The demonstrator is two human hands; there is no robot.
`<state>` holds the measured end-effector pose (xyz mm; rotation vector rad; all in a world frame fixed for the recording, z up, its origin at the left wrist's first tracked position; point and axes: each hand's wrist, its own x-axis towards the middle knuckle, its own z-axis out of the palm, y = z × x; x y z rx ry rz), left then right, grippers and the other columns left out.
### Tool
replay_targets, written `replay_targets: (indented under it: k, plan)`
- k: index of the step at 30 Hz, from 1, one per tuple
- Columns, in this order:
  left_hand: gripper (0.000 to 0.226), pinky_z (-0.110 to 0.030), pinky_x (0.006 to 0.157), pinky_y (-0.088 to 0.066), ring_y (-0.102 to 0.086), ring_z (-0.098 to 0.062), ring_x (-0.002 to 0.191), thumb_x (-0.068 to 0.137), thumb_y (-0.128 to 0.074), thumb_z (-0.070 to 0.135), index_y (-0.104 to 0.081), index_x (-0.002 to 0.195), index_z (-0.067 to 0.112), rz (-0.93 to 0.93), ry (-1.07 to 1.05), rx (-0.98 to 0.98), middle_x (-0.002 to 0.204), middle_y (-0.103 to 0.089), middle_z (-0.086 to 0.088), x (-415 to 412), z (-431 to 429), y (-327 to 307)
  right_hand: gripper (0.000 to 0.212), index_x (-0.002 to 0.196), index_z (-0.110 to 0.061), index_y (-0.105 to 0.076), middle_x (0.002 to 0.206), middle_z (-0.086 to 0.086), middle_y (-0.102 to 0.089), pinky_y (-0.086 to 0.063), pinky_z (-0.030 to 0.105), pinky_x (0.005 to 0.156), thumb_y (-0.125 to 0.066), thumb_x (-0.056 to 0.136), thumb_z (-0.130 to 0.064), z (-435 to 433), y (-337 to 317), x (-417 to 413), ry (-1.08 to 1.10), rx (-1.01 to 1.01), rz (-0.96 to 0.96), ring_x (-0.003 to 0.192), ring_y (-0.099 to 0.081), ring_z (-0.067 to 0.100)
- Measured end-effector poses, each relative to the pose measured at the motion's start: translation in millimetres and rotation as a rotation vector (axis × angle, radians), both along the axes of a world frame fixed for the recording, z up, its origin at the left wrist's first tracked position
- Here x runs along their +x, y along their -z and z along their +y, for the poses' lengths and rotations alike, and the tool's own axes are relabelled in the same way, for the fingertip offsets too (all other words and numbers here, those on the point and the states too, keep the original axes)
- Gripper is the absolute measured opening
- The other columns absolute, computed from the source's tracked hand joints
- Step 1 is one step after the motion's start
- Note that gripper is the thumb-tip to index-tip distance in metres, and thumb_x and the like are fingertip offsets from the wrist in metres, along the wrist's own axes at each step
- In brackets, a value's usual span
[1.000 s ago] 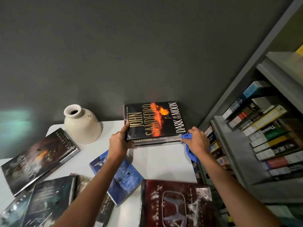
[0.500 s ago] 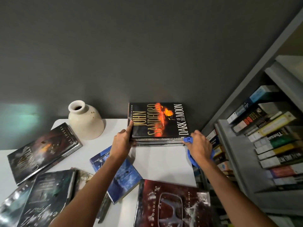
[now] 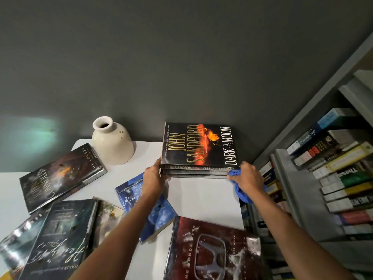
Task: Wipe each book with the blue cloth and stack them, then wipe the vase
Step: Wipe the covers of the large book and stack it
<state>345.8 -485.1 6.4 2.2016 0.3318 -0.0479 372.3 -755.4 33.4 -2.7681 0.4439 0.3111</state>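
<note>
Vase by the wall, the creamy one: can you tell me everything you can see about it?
The vase is cream-coloured and looks like matte pottery. It has a wide bell-shaped body, a short narrow neck and a round lip around a dark opening, with a few small brown specks on its shoulder. It stands upright at the back of the white table, near the dark grey wall. Only the table plainly touches it. A dark book lies close at its left.

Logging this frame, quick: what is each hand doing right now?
Left hand: grips the left end of the stack.
Right hand: holds the cloth against the stack's right corner.
</note>
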Motion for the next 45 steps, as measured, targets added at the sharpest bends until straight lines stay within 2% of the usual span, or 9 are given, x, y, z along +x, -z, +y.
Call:
replay_targets:
  k: [6,11,19,24,28,34,39,41,45]
  plan:
    - [0.047,-0.04,0.088,-0.053,-0.066,-0.031,0.096,0.086,-0.072,0.012,-0.055,0.129,0.012,0.009,0.04,0.123,0.104,-0.071,-0.017,-1.7,-5.6,-7.7,0.045,0.09,-0.008,-0.053,0.105,0.016,-0.064,-0.049,0.04,0.073,-0.077,0.075,-0.043,-2.3,10.8,-0.7,0.014,0.03,-0.037,0.096,-0.061,0.038]
    - [0.045,-0.035,0.085,-0.049,-0.063,-0.031,0.097,0.09,-0.062,0.001,-0.047,0.133,0.005,0.084,0.09,0.232,0.108,-0.066,-0.02,-2.1,-10.7,-19.1,0.05,0.096,-0.003,-0.057,0.11,0.019,-0.063,-0.045,0.04,0.075,-0.076,0.076,-0.045,-3.8,14.3,0.9,0.02,0.007,-0.031,0.101,-0.06,0.039]
    - [0.038,-0.033,0.084,-0.051,-0.064,-0.029,0.094,0.089,-0.065,0.003,-0.053,0.125,0.002,0.079,0.105,0.227,0.106,-0.067,-0.019,-1.4,-11.7,-22.6,0.046,0.097,-0.005,-0.061,0.104,0.019,-0.066,-0.046,0.035,0.071,-0.074,0.078,-0.045,-5.8,21.3,-1.4,0.054,0.092,-0.05,0.095,-0.062,0.037]
    - [0.03,-0.035,0.083,-0.048,-0.063,-0.032,0.095,0.095,-0.058,0.006,-0.053,0.124,0.0,0.078,0.088,0.223,0.107,-0.066,-0.021,-4.9,-13.6,-29.2,0.044,0.1,-0.007,-0.061,0.105,0.015,-0.065,-0.048,0.036,0.072,-0.074,0.079,-0.044,-6.5,18.7,-3.8,0.022,0.098,-0.015,0.096,-0.062,0.035]
    - [0.029,-0.035,0.086,-0.049,-0.064,-0.032,0.097,0.096,-0.057,0.009,-0.055,0.123,-0.001,0.089,0.076,0.223,0.11,-0.066,-0.021,-3.4,-12.3,-27.5,0.045,0.094,-0.008,-0.064,0.096,0.014,-0.067,-0.052,0.037,0.071,-0.071,0.079,-0.05,-9.3,20.9,-4.4,-0.008,0.165,-0.024,0.087,-0.063,0.033]
    - [0.026,-0.035,0.085,-0.051,-0.064,-0.031,0.094,0.097,-0.056,0.009,-0.056,0.121,-0.002,0.087,0.084,0.249,0.109,-0.067,-0.02,-3.4,-10.2,-23.7,0.043,0.08,-0.001,-0.063,0.082,0.014,-0.067,-0.045,0.031,0.061,-0.072,0.081,-0.043,-15.1,19.6,-3.6,-0.032,0.248,-0.09,0.076,-0.062,0.03]
    - [0.029,-0.036,0.089,-0.045,-0.059,-0.037,0.104,0.099,-0.053,0.014,-0.055,0.123,-0.002,0.16,0.147,0.297,0.113,-0.062,-0.025,2.9,-3.6,-26.5,0.046,0.076,-0.003,-0.066,0.075,0.012,-0.068,-0.052,0.036,0.068,-0.07,0.08,-0.049,-23.7,20.1,-1.5,-0.058,0.339,-0.026,0.073,-0.064,0.027]
    - [0.03,-0.033,0.087,-0.044,-0.059,-0.036,0.104,0.1,-0.051,0.016,-0.054,0.124,-0.003,0.171,0.168,0.309,0.115,-0.061,-0.024,4.1,-1.8,-28.6,0.046,0.065,-0.005,-0.06,0.066,0.01,-0.064,-0.048,0.034,0.065,-0.069,0.082,-0.046,-25.5,17.1,-0.7,-0.071,0.355,-0.005,0.067,-0.061,0.026]
    - [0.027,-0.027,0.081,-0.045,-0.055,-0.022,0.086,0.099,-0.054,0.018,-0.057,0.116,-0.003,0.165,0.167,0.295,0.111,-0.063,-0.021,5.5,-1.8,-22.1,0.051,0.051,-0.014,-0.043,0.052,0.003,-0.046,-0.038,0.031,0.056,-0.069,0.083,-0.046,-24.1,13.9,-1.1,-0.07,0.302,-0.01,0.055,-0.048,0.022]
